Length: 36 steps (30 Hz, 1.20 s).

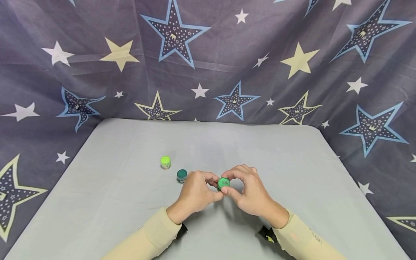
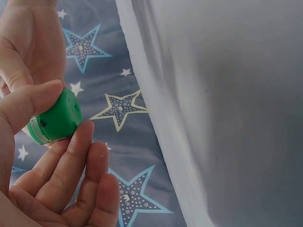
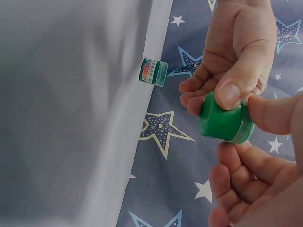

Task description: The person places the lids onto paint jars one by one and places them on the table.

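Note:
A small green paint jar [image 1: 224,183] is held just above the table between both hands, its round green top facing up in the head view. My left hand [image 1: 196,195] pinches the jar's green body [image 2: 59,117] between thumb and fingertips. From the other side, the thumb and fingers of my right hand [image 1: 251,191] grip it around the lid end, where a clear rim shows in the right wrist view. Just left of my left hand stands a dark teal jar [image 1: 182,175], labelled and with a clear lid edge in the right wrist view.
A lime-green jar [image 1: 165,162] stands farther back and left on the grey-covered table [image 1: 276,151]. Star-patterned dark cloth [image 1: 214,65] hangs behind and at both sides. Black wrist-worn pieces [image 1: 268,234] show beneath the cream sleeves [image 1: 146,234].

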Each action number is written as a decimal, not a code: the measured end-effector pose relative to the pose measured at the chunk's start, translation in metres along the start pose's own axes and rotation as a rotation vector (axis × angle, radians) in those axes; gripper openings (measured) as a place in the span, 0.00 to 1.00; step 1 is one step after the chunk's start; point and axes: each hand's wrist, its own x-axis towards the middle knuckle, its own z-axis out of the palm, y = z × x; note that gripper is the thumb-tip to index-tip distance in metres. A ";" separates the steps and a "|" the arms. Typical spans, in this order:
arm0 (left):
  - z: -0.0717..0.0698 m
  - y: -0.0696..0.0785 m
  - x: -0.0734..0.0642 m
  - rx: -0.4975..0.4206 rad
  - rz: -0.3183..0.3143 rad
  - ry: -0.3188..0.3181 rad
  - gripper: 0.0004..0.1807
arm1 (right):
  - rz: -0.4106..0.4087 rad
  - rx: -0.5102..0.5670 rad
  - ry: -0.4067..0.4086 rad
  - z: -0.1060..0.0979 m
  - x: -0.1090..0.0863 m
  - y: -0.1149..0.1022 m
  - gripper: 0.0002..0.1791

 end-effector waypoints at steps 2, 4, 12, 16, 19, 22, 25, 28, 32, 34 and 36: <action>0.000 0.000 0.000 0.002 0.003 0.000 0.09 | 0.007 0.001 0.001 0.000 0.000 0.000 0.15; 0.000 0.000 0.000 0.000 0.002 -0.001 0.09 | 0.013 0.002 0.001 0.000 0.000 0.000 0.15; 0.001 0.001 0.000 -0.010 -0.001 0.004 0.10 | 0.015 -0.008 0.010 0.001 0.000 0.000 0.15; 0.001 0.000 0.000 -0.008 -0.009 0.001 0.10 | 0.012 -0.013 0.013 0.001 0.000 0.000 0.15; 0.000 0.000 0.000 -0.009 -0.013 -0.003 0.10 | 0.011 -0.014 0.011 0.001 0.000 0.000 0.15; 0.000 0.000 0.000 -0.009 -0.013 -0.006 0.10 | 0.012 -0.013 0.009 0.000 0.001 0.000 0.16; 0.000 0.000 0.000 -0.009 -0.008 -0.004 0.11 | 0.011 -0.017 0.013 0.000 0.001 -0.001 0.16; -0.001 -0.001 0.001 -0.005 0.000 0.000 0.11 | 0.015 -0.024 0.030 -0.001 0.001 -0.002 0.17; -0.002 -0.001 0.002 0.011 -0.001 0.007 0.11 | 0.032 -0.030 0.056 -0.002 0.002 -0.003 0.17; -0.002 -0.001 0.002 0.023 -0.004 0.011 0.12 | 0.038 -0.031 0.063 -0.003 0.002 -0.003 0.17; -0.003 -0.002 0.002 0.031 -0.009 0.015 0.12 | 0.041 -0.032 0.068 -0.003 0.003 -0.003 0.17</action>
